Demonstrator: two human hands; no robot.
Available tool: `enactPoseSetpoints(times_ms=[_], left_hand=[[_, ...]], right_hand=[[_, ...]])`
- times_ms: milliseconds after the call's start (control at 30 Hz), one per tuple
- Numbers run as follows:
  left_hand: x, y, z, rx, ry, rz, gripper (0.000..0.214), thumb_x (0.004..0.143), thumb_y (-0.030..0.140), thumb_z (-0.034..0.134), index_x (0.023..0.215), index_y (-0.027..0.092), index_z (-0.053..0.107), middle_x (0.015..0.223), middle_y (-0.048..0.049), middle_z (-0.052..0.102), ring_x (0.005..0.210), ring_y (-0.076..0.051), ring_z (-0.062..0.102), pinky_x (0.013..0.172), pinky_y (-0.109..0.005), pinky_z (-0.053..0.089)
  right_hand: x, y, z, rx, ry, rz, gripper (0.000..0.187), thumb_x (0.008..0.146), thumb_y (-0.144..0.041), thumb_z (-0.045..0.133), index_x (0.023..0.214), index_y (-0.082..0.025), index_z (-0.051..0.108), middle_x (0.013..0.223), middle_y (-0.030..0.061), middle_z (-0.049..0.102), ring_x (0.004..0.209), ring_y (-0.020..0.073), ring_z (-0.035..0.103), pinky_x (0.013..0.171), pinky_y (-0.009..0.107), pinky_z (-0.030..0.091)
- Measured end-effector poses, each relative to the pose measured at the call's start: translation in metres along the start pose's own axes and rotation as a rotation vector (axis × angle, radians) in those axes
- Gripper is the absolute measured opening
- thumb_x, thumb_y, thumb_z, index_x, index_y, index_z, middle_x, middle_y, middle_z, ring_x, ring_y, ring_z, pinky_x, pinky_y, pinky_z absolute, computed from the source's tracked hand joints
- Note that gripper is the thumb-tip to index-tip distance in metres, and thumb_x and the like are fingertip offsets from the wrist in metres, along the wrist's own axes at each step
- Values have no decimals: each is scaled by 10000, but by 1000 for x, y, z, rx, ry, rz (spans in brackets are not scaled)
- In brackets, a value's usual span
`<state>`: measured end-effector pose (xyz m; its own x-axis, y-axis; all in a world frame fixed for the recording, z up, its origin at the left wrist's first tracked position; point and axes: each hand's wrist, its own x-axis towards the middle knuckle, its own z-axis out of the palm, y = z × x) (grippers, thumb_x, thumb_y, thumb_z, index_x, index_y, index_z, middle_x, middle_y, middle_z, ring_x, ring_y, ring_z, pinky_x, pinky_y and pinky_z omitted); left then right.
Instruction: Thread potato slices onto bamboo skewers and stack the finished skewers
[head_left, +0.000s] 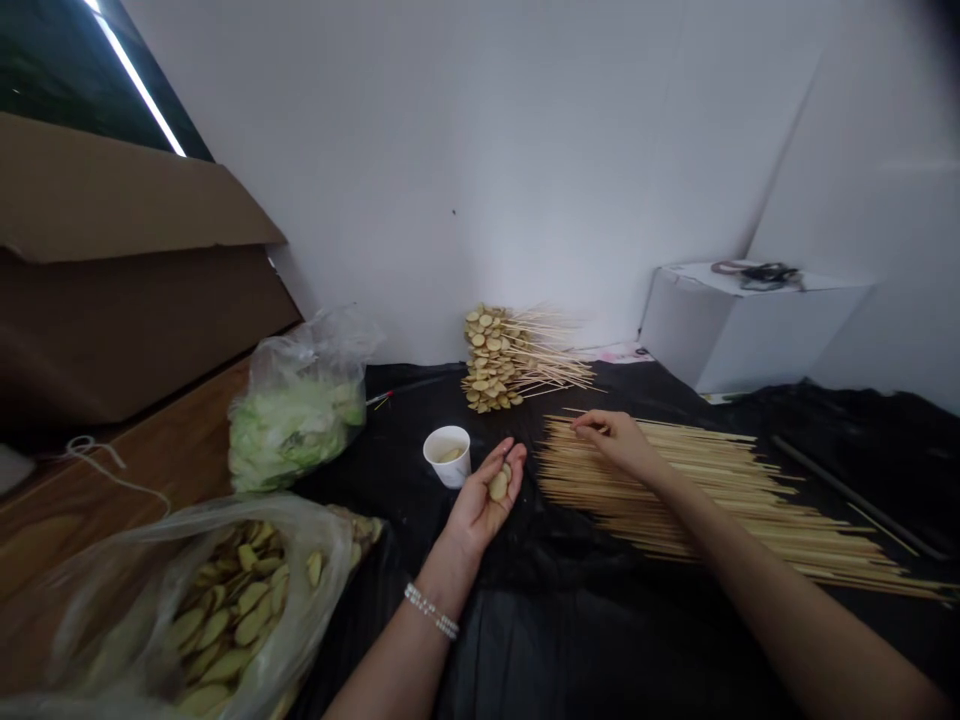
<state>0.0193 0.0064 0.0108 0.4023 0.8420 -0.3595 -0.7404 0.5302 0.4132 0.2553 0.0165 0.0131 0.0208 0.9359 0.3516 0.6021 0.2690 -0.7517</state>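
My left hand, palm up and fingers curled, cups a few potato slices. A beaded bracelet circles that wrist. My right hand is over the left end of a wide pile of bamboo skewers, thumb and fingertips pinched on a skewer whose tip pokes out just past them. Left of my left hand stands a white paper cup with pale slices inside. Behind, a stack of potato slices threaded on skewers lies against the wall, its sticks pointing right.
An open clear bag of potato slices sits at the front left. Behind it is a bag of pale green cut vegetable. A cardboard box stands far left, a white box at the back right. Black plastic sheeting covers the work surface.
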Motion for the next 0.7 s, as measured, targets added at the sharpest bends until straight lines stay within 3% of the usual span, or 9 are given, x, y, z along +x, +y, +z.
enactPoseSetpoints(times_ms=[267, 500, 700], left_hand=[[-1, -6, 1, 60, -33, -21, 672, 732, -106, 399, 1375, 92, 388, 1307, -194, 540, 1146, -229, 568, 908, -266, 514], [-1, -4, -2, 45, -77, -38, 921, 532, -163, 299, 1419, 87, 301, 1361, -203, 484, 1224, -252, 488, 961, -303, 485], [-3, -4, 0, 86, -82, -11, 966, 504, -174, 268, 1424, 119, 301, 1374, -186, 477, 1222, -238, 489, 966, -294, 482]], right_hand=[[-6, 10, -2, -227, -213, -90, 196, 741, -211, 502, 725, -172, 694, 710, 24, 696, 644, 150, 584, 616, 246, 394], [-10, 4, -3, -350, -326, -117, 195, 693, -137, 489, 686, -165, 682, 665, 18, 675, 609, 128, 554, 576, 218, 349], [-15, -6, -6, -373, -464, -101, 196, 670, -100, 489, 687, -157, 676, 672, 20, 680, 599, 118, 558, 563, 204, 351]])
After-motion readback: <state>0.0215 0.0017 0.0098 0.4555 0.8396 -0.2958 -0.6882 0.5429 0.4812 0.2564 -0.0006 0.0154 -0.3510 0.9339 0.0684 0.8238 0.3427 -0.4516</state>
